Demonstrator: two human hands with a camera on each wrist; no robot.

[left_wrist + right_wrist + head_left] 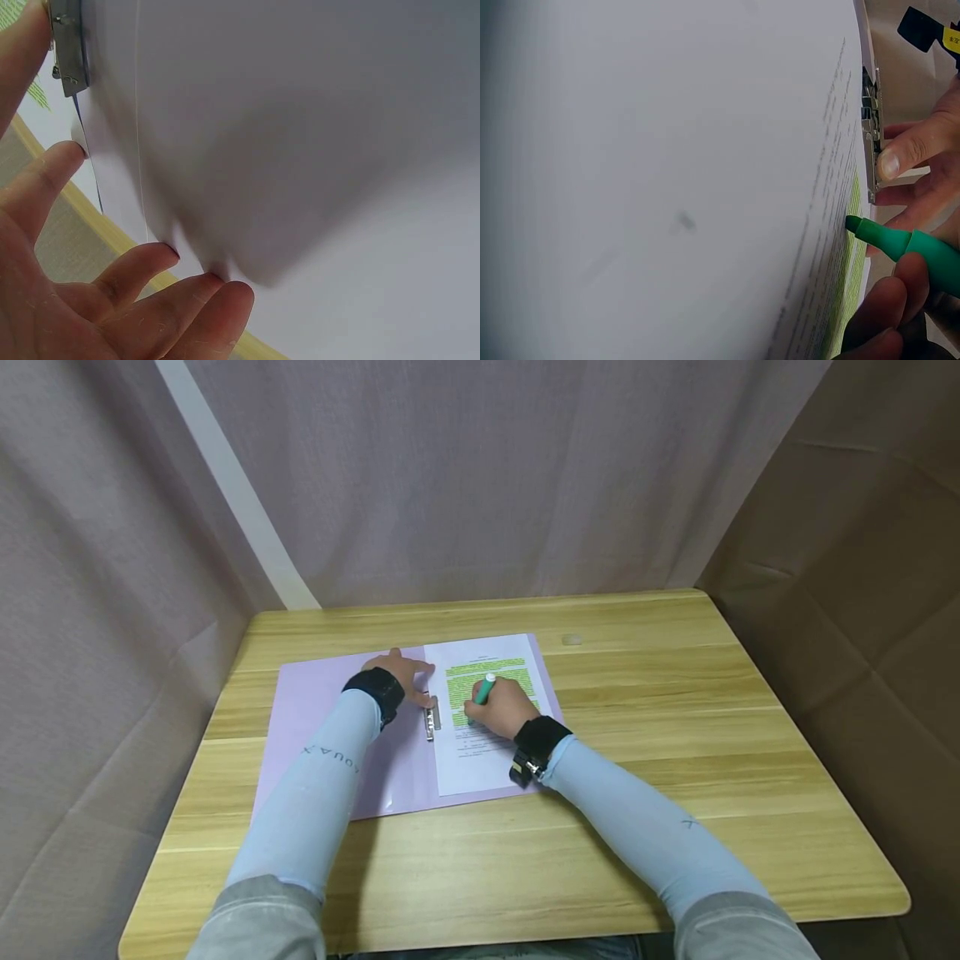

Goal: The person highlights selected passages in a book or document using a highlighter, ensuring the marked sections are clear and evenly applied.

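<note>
The open lilac plastic folder lies flat on the light wooden table, toward the rear centre of the tabletop. Its left flap carries no paper.

The left hand rests on the folder at the spine, just beside the metal spring clip. Its fingers are extended and spread, pressing flat on the surface; nothing is gripped. In the left wrist view the fingertips lie against the lilac flap near its far edge, with the table edge visible beyond them, and the clip appears at the upper left of that frame.

The white printed paper sheet occupies the right flap of the folder, its left margin against the clip. The upper paragraphs of text are marked in yellow-green; the lower lines are unmarked.

The right hand rests on the sheet over the marked block. Its fingers are curled around the green highlighter pen, gripping the barrel. In the right wrist view the pen has its tip touching the paper at the edge of the yellow-green band, and the left hand's fingers lie beside the clip.
</note>
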